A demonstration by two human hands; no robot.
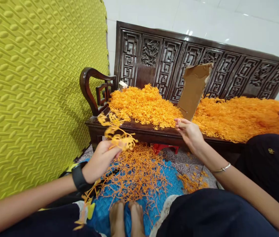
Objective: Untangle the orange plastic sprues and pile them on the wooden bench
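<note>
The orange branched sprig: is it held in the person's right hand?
No, the left hand grips the orange branched sprig, while the right hand is well apart from it.

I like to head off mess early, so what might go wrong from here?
The cardboard stands between the left orange pile and the right orange pile; if the right hand knocked it, they might mix.

Loose pieces lie near the front edge of the bench and could drop.

The bare feet are beside tangled orange stems, which might snag a toe.
</note>
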